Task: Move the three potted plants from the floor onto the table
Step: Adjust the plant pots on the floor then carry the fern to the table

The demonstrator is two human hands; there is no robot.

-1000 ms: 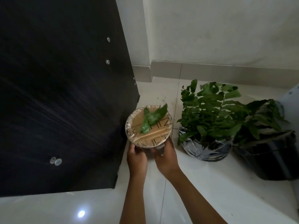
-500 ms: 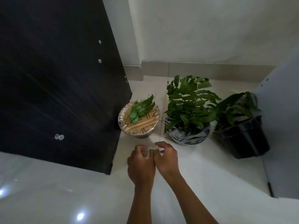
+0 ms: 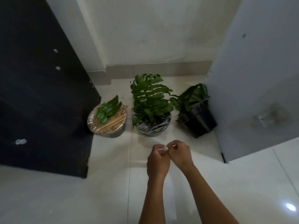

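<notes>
Three potted plants stand in a row on the white tiled floor by the wall. The left pot [image 3: 107, 122] is covered with brown card under clear wrap, with a few leaves on top. The middle pot [image 3: 152, 126], wrapped in shiny plastic, holds a bushy fern. On the right is a black pot [image 3: 198, 121] with a smaller fern. My left hand [image 3: 158, 160] and my right hand [image 3: 181, 154] meet in front of the middle pot, apart from it. Their curled fingertips pinch a small white scrap [image 3: 163, 148] between them.
A tall dark wooden panel [image 3: 43, 102] with screw heads stands on the left, right beside the left pot. A grey panel [image 3: 258, 78] rises on the right, close to the black pot. Bits of soil dot the floor [image 3: 97, 191] near the pots.
My hands have let go of the left pot, which now stands on the floor, and drawn back together towards me. The view has pulled back and shifted right.
</notes>
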